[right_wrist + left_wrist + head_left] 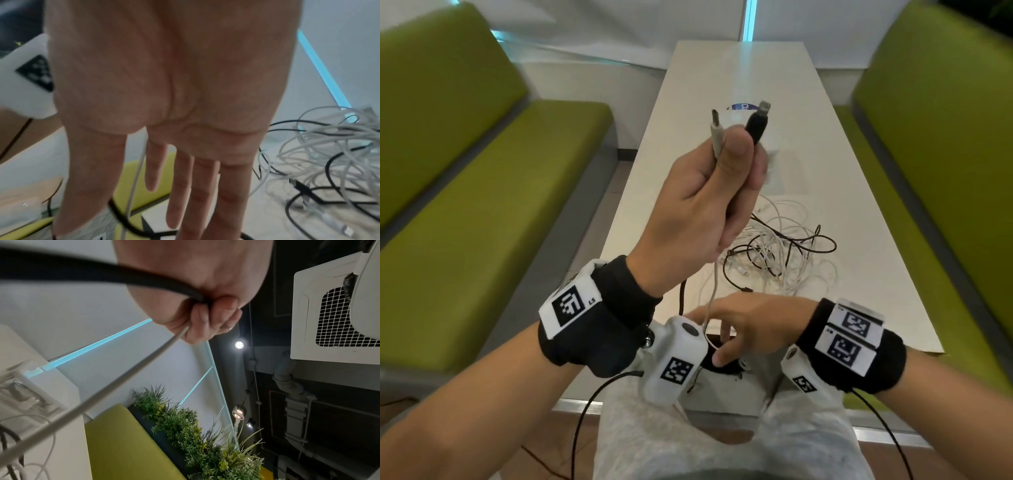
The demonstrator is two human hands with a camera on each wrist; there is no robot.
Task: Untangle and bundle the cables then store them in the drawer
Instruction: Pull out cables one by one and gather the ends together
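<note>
My left hand (702, 192) fist clamps white cable (714, 137) and black cable (756, 128), plugs pointing 12 o'clock; right hand (750, 325) fingers straight, spread, touching white strand.

Blue label (740, 107) behind plugs, unreadable

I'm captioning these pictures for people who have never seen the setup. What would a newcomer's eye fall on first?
First, the left hand raised mid-picture, gripping two cable ends upright: a white plug beside a black plug. Next, the tangle of white and black cables lying on the long pale table just beyond. Below, the right hand reaches with straight fingers toward the hanging white cable.
</note>
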